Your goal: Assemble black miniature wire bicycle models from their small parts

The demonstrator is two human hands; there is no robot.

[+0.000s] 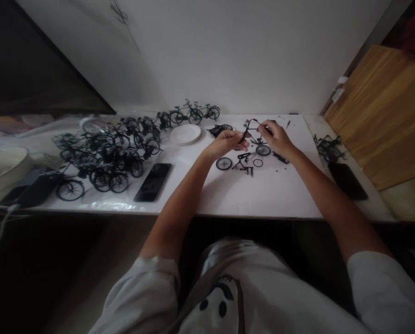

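My left hand (230, 140) is closed on a dark miniature bicycle frame (246, 131), its small handlebar pointing up. My right hand (275, 134) is pinched close beside it, at the end of a thin dark bar. Something dark shows under the right fingers, but its kind is hard to make out. Below the hands lie a loose toy wheel (224, 163), another wheel (263, 150), a thin ring (258, 163) and small black bicycle parts (242, 168). A dark, narrow object (281, 158) rests under the right wrist.
Many assembled miniature bicycles (106, 153) crowd the left side of the white table (263, 199). A white round dish (186, 134) stands behind a phone (153, 182). Another dark phone (348, 181) lies at the right, near a wooden board (384, 116). A wall closes off the back.
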